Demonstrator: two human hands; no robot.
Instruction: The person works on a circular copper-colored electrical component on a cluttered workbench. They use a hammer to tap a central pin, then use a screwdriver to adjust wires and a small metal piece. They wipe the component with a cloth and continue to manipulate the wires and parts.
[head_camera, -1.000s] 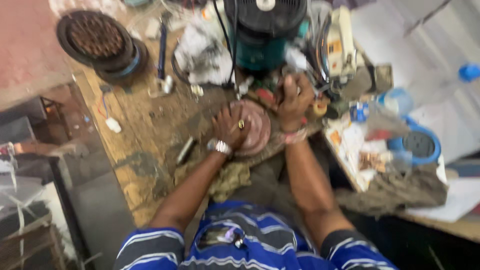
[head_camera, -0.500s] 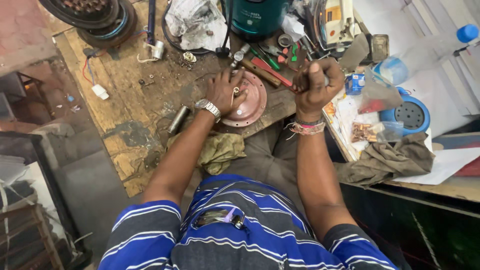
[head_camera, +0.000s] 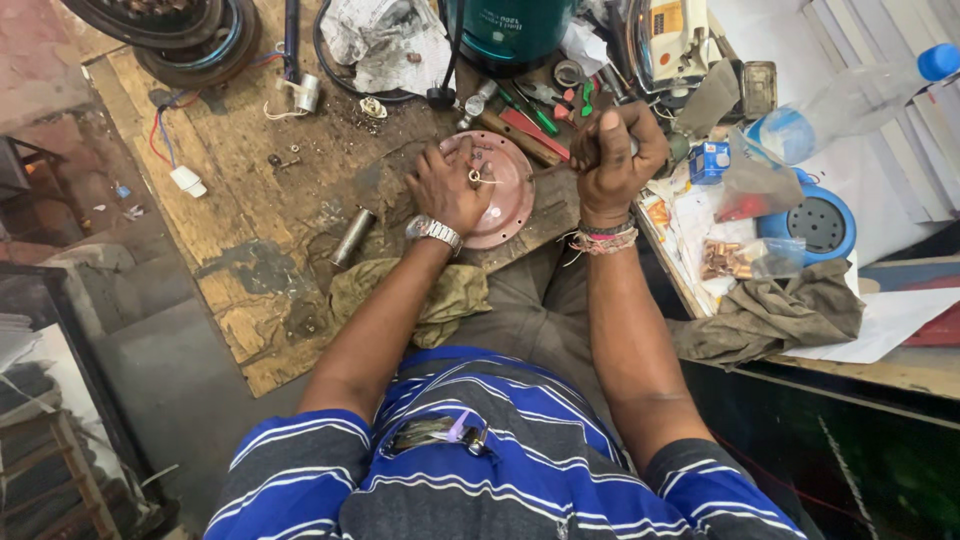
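1. The wooden desk (head_camera: 250, 200) is carrying a clutter of parts and tools in front of the seated person.
2. A teal appliance body (head_camera: 510, 30) is standing at the far edge, just beyond the round plate.
3. A crumpled olive rag (head_camera: 450, 295) is lying at the near edge, under the left forearm.
4. The reddish round plate (head_camera: 505, 190) is lying flat on the desk, between the two hands.
5. The left hand (head_camera: 450, 185) is resting on the plate, its grip spread, fingers pressing down.
6. The right hand (head_camera: 615, 150) is hovering just right of the plate, its grip pressed together around a thin tool handle (head_camera: 612, 85).
7. A small metal cylinder (head_camera: 352, 237) is lying left of the wrist.
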